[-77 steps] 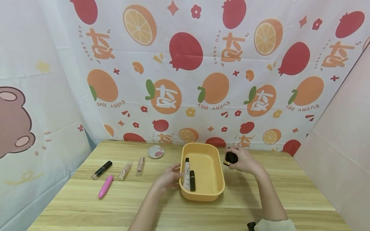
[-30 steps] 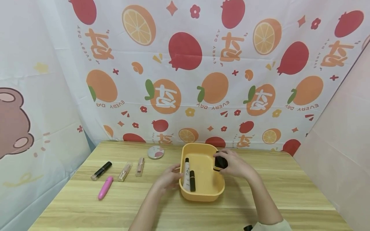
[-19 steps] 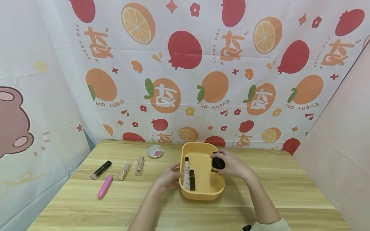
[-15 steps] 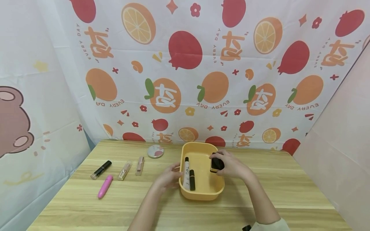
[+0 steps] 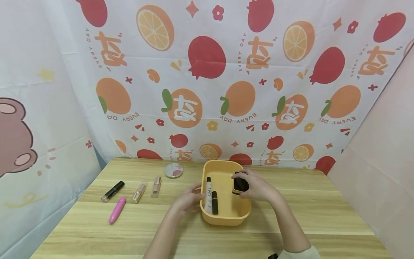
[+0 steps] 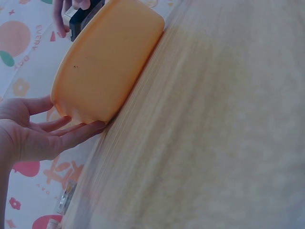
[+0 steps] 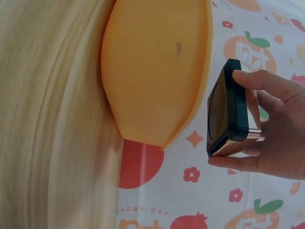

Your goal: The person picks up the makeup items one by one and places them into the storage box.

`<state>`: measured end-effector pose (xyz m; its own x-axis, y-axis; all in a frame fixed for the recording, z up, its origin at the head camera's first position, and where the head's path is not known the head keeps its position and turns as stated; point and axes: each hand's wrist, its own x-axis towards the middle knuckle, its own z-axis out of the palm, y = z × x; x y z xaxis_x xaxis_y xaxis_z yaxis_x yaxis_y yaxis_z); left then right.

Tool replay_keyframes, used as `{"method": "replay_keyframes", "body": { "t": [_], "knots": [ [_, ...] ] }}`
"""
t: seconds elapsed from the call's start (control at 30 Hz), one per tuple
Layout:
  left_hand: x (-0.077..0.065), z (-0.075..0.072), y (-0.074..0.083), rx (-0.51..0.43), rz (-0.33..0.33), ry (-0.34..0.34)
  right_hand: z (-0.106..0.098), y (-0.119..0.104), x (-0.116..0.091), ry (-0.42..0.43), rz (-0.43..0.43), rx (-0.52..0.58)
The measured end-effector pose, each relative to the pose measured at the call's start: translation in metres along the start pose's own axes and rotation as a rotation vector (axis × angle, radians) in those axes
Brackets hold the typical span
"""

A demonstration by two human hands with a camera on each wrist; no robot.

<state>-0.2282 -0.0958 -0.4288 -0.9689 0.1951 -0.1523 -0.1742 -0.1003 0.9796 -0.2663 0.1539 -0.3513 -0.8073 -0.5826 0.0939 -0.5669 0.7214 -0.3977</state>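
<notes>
In the head view, we see our right hand (image 5: 258,187) pinching a black case with a gold band (image 5: 240,184) between thumb and fingers, over the right part of the yellow basin (image 5: 226,221) just below the centre of the frame. The right wrist view shows the case tilted and apart from the basin's rim. Our left hand (image 5: 188,199) is open, its fairly straight fingers resting against the basin's outer left wall.

Inside the basin, along its left side, we have a white tube (image 5: 208,197) and, beside it, a shorter black tube (image 5: 215,203). Left of the basin on the counter (image 5: 323,216) lie a round silver disc (image 5: 174,171), two clear-capped lipsticks (image 5: 156,187), a black tube with a clear end (image 5: 113,191) and, lower left, a pink tube (image 5: 117,210). A fruit-printed cloth (image 5: 207,57) fills the upper frame.
</notes>
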Motion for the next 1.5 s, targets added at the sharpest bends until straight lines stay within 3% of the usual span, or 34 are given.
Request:
{"method": "replay_keyframes", "body": {
  "t": [0.57, 0.87, 1.5],
  "knots": [
    [-0.001, 0.001, -0.001, -0.018, 0.001, -0.004, 0.008, 0.003, 0.002, -0.018, -0.065, 0.002],
    [0.008, -0.005, -0.008, 0.004, -0.003, -0.027, 0.009, 0.002, 0.001, -0.021, -0.054, -0.005],
    [-0.001, 0.002, 0.000, -0.016, -0.007, -0.003, 0.011, 0.001, 0.003, -0.044, -0.062, 0.012]
  ]
}}
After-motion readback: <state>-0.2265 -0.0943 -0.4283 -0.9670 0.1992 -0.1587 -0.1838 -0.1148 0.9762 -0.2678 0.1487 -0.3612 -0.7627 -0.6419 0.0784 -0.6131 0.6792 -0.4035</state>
